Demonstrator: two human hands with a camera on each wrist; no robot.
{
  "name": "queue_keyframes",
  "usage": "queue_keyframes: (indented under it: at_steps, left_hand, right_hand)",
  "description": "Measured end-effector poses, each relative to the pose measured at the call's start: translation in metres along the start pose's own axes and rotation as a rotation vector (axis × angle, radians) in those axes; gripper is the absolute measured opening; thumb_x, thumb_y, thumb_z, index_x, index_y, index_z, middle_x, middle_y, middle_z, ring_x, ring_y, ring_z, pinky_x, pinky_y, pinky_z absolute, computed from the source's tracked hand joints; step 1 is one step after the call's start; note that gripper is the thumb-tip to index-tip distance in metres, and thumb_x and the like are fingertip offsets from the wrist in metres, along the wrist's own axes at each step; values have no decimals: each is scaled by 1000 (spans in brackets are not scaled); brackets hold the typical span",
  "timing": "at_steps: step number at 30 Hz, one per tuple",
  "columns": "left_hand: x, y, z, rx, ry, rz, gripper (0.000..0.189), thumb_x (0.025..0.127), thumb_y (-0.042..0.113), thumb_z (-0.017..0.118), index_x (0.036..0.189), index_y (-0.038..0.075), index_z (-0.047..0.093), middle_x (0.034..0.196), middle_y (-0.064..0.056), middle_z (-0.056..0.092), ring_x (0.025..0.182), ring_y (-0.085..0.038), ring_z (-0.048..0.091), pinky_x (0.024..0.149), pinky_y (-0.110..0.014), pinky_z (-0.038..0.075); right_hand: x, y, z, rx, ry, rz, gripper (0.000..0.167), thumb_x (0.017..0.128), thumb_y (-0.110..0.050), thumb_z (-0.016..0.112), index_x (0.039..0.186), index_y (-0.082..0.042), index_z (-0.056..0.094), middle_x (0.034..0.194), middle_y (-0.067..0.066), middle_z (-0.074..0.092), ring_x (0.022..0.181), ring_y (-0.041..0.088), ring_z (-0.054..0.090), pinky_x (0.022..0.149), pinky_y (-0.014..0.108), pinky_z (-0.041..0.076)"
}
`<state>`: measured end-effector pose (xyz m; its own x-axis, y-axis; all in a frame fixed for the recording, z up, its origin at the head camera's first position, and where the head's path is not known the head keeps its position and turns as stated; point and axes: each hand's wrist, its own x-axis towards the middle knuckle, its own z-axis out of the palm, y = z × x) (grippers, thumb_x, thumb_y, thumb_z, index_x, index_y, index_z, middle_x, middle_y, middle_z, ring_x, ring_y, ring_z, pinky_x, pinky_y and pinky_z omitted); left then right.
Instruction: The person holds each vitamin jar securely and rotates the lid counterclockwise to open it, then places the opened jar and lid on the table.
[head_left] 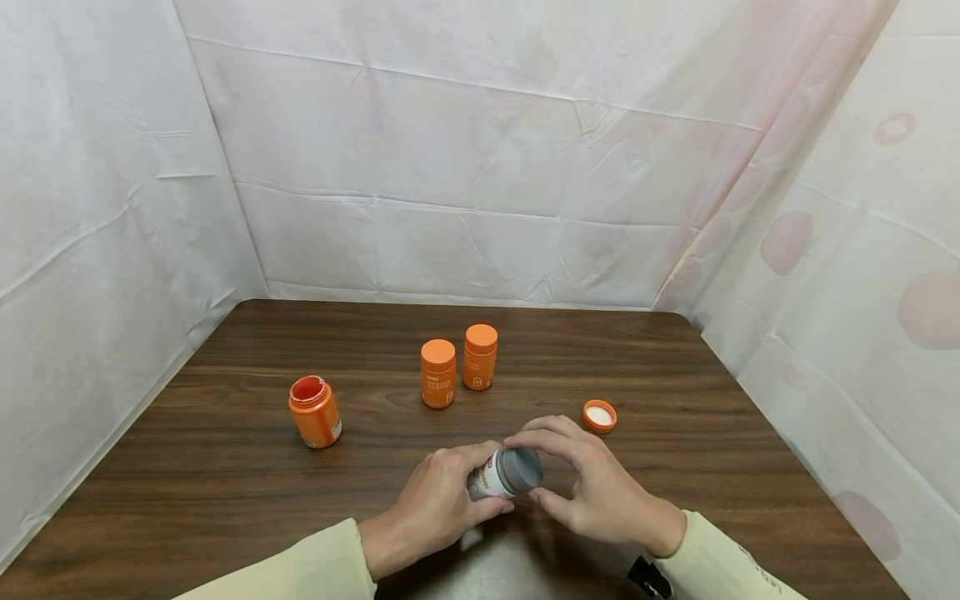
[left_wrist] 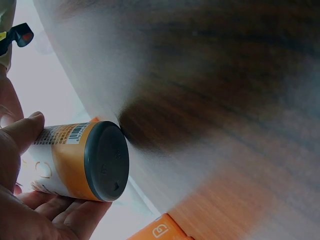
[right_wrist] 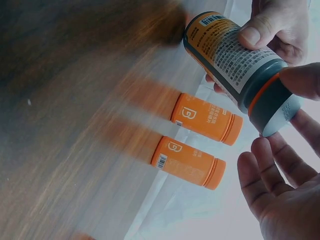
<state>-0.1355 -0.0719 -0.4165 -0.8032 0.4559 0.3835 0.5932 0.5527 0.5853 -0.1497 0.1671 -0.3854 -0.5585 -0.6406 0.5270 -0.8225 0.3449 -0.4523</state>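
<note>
My left hand (head_left: 435, 496) grips a grey bottle (head_left: 487, 479) with a white and orange label, held tilted over the front of the table. In the left wrist view the dark base of the bottle (left_wrist: 75, 160) faces the camera. My right hand (head_left: 596, 483) pinches the bottle's grey cap (head_left: 525, 469) between thumb and fingers. The right wrist view shows the cap (right_wrist: 275, 107) at the bottle's neck, with an orange band between cap and body. Its thumb lies on one side of the cap and fingertips (right_wrist: 262, 145) touch the other side.
Two capped orange bottles, one nearer (head_left: 438, 379) and one behind it (head_left: 480, 362), stand beyond my hands. An orange bottle without a lid (head_left: 317, 421) stands at left. An orange lid (head_left: 599, 417) with a white inside lies to the right on the brown table (head_left: 225, 500). Pale sheets surround it.
</note>
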Motion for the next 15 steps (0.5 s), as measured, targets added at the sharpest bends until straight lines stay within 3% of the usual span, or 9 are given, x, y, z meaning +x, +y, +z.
queue_keyframes:
  at_steps: [4, 7, 11, 15]
  left_hand:
    - [0, 0, 0, 10, 5, 0, 51, 78, 31, 91, 124, 22, 69, 103, 10, 72, 84, -1, 62, 73, -24, 52]
    - [0, 0, 0, 14, 6, -1, 50, 79, 31, 91, 122, 21, 69, 103, 9, 72, 84, -1, 62, 72, -24, 51]
    - [0, 0, -1, 4, 3, -4, 45, 79, 31, 91, 118, 24, 69, 100, 10, 71, 81, -1, 61, 69, -22, 50]
    - [0, 1, -1, -7, 1, -7, 43, 79, 29, 91, 115, 28, 68, 98, 12, 70, 79, -1, 60, 68, -22, 49]
  right_hand:
    - [1, -1, 2, 4, 19, 0, 67, 77, -8, 87, 138, -18, 61, 130, -1, 61, 117, 16, 60, 95, 32, 52]
    - [1, -2, 3, -1, 36, 46, 63, 82, -20, 88, 137, -21, 59, 128, -4, 62, 109, 13, 62, 89, 32, 53]
    - [1, -2, 4, -26, 66, 143, 51, 85, -35, 85, 130, -24, 63, 112, -10, 65, 95, 8, 60, 80, 31, 52]
    - [1, -3, 4, -44, 96, 199, 42, 85, -40, 85, 119, -22, 68, 96, -11, 64, 85, 10, 58, 72, 29, 50]
